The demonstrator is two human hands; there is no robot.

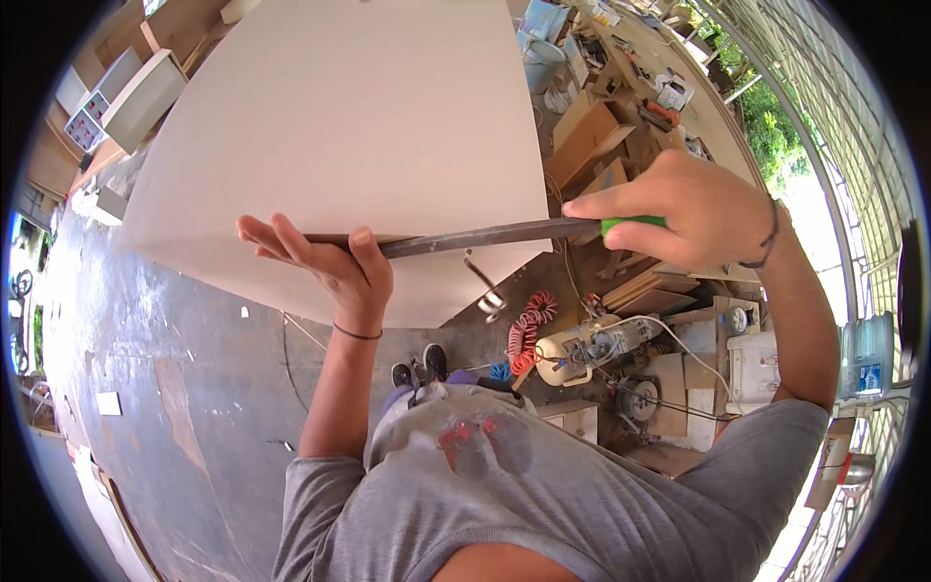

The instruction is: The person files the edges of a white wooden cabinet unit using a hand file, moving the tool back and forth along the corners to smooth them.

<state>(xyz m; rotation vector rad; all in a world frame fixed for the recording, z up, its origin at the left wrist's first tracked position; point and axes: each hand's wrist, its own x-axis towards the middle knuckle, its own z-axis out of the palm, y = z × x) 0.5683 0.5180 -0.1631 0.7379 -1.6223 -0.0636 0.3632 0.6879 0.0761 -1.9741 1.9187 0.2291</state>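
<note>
My right hand [679, 209] is closed around the green handle [630, 224] of a long, dark grey file [495, 236], with the index finger stretched along it. The file's far end reaches the thumb side of my left hand [335, 267]. That hand's fingers are stretched out and the thumb stands apart; how firmly it touches the file cannot be made out. A thin brown edge or strip [393, 238] shows beside the left thumb. Beyond both hands lies a large white panel [359, 116]. A small curved metal piece [487, 291] shows just below the file.
A compressor [572, 351] and a coiled red hose [531, 325] stand on the right, near wood offcuts [587, 136]. A cluttered workbench [679, 68] is at far right. White box-like pieces [141, 102] sit far left. My shoes [434, 363] are on the grey floor [223, 388].
</note>
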